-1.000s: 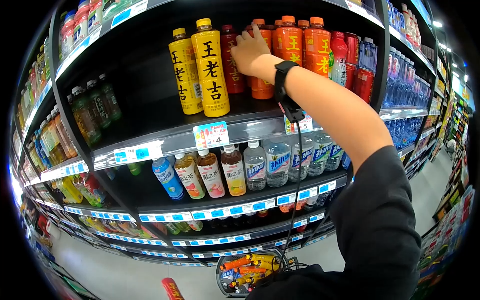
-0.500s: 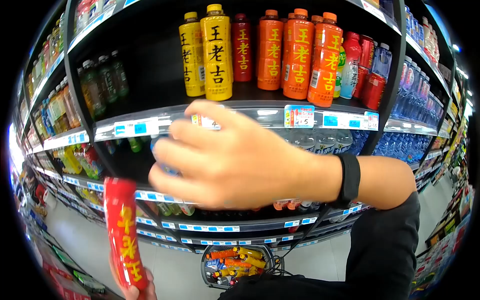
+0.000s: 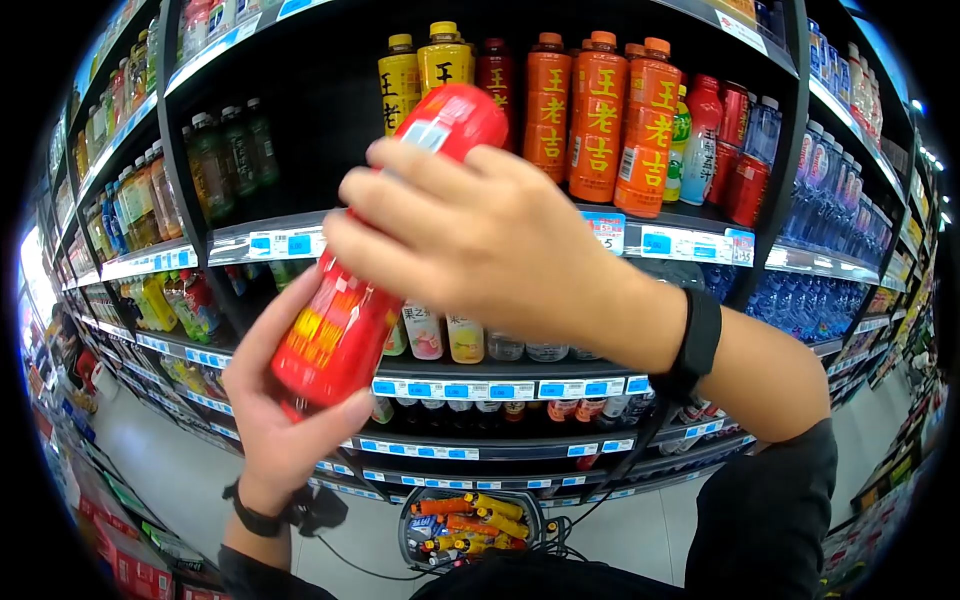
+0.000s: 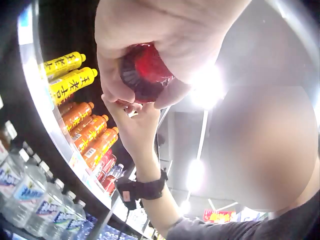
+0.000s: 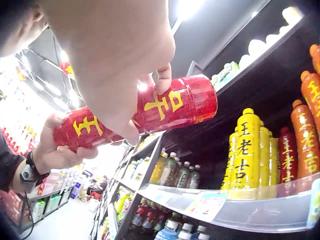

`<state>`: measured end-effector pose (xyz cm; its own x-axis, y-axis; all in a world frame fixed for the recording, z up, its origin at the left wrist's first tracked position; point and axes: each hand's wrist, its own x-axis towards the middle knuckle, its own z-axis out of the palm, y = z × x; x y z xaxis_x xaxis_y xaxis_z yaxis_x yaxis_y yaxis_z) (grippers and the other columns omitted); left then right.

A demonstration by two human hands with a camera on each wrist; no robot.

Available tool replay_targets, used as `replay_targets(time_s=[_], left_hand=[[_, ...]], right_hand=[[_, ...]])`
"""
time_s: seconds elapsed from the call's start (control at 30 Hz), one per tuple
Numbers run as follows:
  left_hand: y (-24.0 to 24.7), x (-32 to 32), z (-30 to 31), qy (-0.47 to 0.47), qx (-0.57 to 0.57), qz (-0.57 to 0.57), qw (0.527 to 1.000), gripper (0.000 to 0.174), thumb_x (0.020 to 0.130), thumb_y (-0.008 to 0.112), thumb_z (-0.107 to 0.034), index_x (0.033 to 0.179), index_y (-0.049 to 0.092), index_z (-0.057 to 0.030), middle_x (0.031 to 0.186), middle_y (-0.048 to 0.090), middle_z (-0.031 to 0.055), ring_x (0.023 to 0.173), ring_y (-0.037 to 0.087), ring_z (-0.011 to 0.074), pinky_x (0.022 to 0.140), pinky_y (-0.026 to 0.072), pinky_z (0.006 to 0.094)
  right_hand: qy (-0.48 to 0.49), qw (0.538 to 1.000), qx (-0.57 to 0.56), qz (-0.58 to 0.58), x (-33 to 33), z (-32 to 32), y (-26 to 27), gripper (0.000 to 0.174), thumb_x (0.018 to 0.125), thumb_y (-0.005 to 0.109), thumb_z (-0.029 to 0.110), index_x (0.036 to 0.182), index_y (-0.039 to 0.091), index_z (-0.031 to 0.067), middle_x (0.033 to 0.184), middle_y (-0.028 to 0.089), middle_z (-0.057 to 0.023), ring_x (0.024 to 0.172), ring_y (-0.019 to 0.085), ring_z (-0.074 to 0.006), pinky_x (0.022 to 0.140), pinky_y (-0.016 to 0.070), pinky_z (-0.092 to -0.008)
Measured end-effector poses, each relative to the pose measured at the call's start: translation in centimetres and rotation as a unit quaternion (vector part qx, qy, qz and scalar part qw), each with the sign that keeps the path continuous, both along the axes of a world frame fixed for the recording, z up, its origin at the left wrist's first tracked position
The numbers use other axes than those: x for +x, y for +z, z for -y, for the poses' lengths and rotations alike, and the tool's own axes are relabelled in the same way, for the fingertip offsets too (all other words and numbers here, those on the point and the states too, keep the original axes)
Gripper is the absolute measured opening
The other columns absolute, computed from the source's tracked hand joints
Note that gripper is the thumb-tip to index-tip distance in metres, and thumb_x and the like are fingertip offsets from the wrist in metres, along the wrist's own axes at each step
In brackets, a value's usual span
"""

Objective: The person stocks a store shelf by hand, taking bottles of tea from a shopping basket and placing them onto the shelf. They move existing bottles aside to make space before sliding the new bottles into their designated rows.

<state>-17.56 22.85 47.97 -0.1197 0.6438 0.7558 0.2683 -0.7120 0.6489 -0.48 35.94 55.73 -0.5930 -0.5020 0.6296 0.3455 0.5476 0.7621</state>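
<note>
A red bottle with yellow characters (image 3: 335,335) is held aslant by both hands in front of the shelf in the head view. The left hand (image 3: 285,400) grips its lower end, thumb on one side and fingers on the other. Across the bottle's middle and upper part curl the fingers of the right hand (image 3: 480,235). In the right wrist view the red bottle (image 5: 175,105) passes under the right hand (image 5: 112,65), with the left hand (image 5: 55,147) around its far end. The left wrist view shows the bottle's dark red end (image 4: 145,72) inside the left hand (image 4: 155,30).
Yellow bottles (image 3: 398,75) and orange bottles (image 3: 600,120) stand on the upper shelf behind the hands. Below it runs a shelf edge with price tags (image 3: 690,245). A basket of bottles (image 3: 405,540) is on the floor, with a dark cable (image 3: 370,572) beside it.
The right hand has come away from the upper shelf, down to the red bottle, and now grips it. The left hand has raised the bottle from the lower left, and its tilt has changed.
</note>
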Motion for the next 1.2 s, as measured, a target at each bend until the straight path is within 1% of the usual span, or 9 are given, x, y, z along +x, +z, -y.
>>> replay_targets(time_s=[0.07, 0.2, 0.27, 0.37, 0.47, 0.53, 0.93, 1.1, 1.2], left_hand=[[2.0, 0.6, -1.4, 0.046, 0.049, -0.085, 0.994, 0.065, 0.071, 0.077, -0.004, 0.131, 0.052, 0.0026, 0.127, 0.056, 0.0167, 0.115, 0.057, 0.0223, 0.097, 0.0483, 0.0327], [6.0, 2.1, -5.8, 0.115, 0.201, -0.188, 0.954, 0.049, 0.072, 0.076, 0.000, 0.118, 0.058, -0.0008, 0.115, 0.062, 0.0114, 0.103, 0.062, 0.0187, 0.089, 0.0516, 0.0312], [8.0, 2.4, -7.6, 0.204, 0.249, -0.309, 0.895, 0.053, 0.073, 0.078, -0.003, 0.121, 0.058, -0.0024, 0.117, 0.063, 0.0106, 0.105, 0.063, 0.0186, 0.091, 0.0523, 0.0305], [10.4, 3.6, -10.0, 0.189, 0.267, -0.348, 0.879, 0.054, 0.070, 0.080, -0.002, 0.119, 0.058, -0.0012, 0.113, 0.064, 0.0126, 0.103, 0.064, 0.0200, 0.089, 0.0522, 0.0300], [12.3, 4.2, -12.2, 0.182, 0.305, -0.383, 0.853, 0.046, 0.067, 0.078, -0.004, 0.110, 0.062, -0.0008, 0.101, 0.065, 0.0185, 0.091, 0.065, 0.0331, 0.083, 0.0532, 0.0359], [13.6, 3.6, -13.9, 0.217, 0.288, -0.465, 0.808, 0.049, 0.071, 0.079, -0.005, 0.115, 0.057, -0.0007, 0.106, 0.064, 0.0169, 0.096, 0.065, 0.0292, 0.088, 0.0532, 0.0334], [18.5, 7.8, -22.9, 0.280, 0.093, -0.541, 0.788, 0.043, 0.078, 0.077, -0.017, 0.111, 0.053, -0.0009, 0.101, 0.067, 0.0193, 0.093, 0.068, 0.0324, 0.079, 0.0582, 0.0366], [19.9, 8.7, -27.1, 0.346, 0.010, -0.522, 0.779, 0.062, 0.080, 0.075, -0.024, 0.132, 0.048, -0.0029, 0.125, 0.057, 0.0256, 0.113, 0.059, 0.0372, 0.095, 0.0506, 0.0422], [20.7, 9.1, -28.5, 0.394, -0.041, -0.491, 0.776, 0.068, 0.082, 0.073, -0.024, 0.139, 0.042, -0.0042, 0.128, 0.055, 0.0254, 0.115, 0.058, 0.0388, 0.095, 0.0506, 0.0422]], right_hand=[[-0.014, 0.999, -0.023, -0.032, 0.7, -1.0, 0.7, 0.023, 0.077, 0.067, 0.018, 0.096, 0.059, 0.0104, 0.092, 0.058, -0.0027, 0.098, 0.059, -0.0183, 0.056, 0.0489, -0.0259], [-0.019, 0.991, -0.078, -0.103, 1.9, -4.2, 1.1, 0.033, 0.072, 0.071, 0.012, 0.101, 0.055, 0.0078, 0.096, 0.058, -0.0057, 0.095, 0.060, -0.0237, 0.063, 0.0561, -0.0330], [-0.017, 0.976, -0.145, -0.160, 2.6, -5.4, 0.9, 0.039, 0.073, 0.073, 0.013, 0.106, 0.055, 0.0062, 0.101, 0.058, -0.0074, 0.096, 0.061, -0.0249, 0.063, 0.0562, -0.0324], [0.007, 0.956, -0.212, -0.203, 3.3, -7.0, -0.5, 0.044, 0.074, 0.074, 0.014, 0.113, 0.054, 0.0045, 0.107, 0.057, -0.0104, 0.100, 0.060, -0.0276, 0.070, 0.0560, -0.0353], [0.015, 0.952, -0.205, -0.227, 5.3, -6.9, -1.9, 0.047, 0.075, 0.073, 0.013, 0.118, 0.054, 0.0038, 0.111, 0.057, -0.0131, 0.102, 0.059, -0.0301, 0.078, 0.0538, -0.0387], [0.013, 0.956, -0.195, -0.219, 7.9, -6.1, -2.7, 0.044, 0.076, 0.071, 0.011, 0.115, 0.055, 0.0034, 0.108, 0.059, -0.0141, 0.096, 0.060, -0.0321, 0.080, 0.0514, -0.0402], [-0.045, 0.933, -0.252, -0.253, 21.3, -0.6, -13.5, 0.032, 0.069, 0.070, -0.001, 0.099, 0.058, 0.0004, 0.089, 0.059, -0.0148, 0.077, 0.059, -0.0323, 0.067, 0.0480, -0.0397], [-0.121, 0.896, -0.310, -0.293, 24.8, 2.2, -19.3, 0.026, 0.070, 0.067, -0.003, 0.093, 0.058, 0.0006, 0.087, 0.058, -0.0142, 0.076, 0.057, -0.0319, 0.067, 0.0461, -0.0400], [-0.151, 0.869, -0.352, -0.314, 26.2, 3.5, -22.9, 0.020, 0.071, 0.065, -0.003, 0.089, 0.058, 0.0000, 0.085, 0.057, -0.0141, 0.075, 0.056, -0.0321, 0.067, 0.0453, -0.0401]])
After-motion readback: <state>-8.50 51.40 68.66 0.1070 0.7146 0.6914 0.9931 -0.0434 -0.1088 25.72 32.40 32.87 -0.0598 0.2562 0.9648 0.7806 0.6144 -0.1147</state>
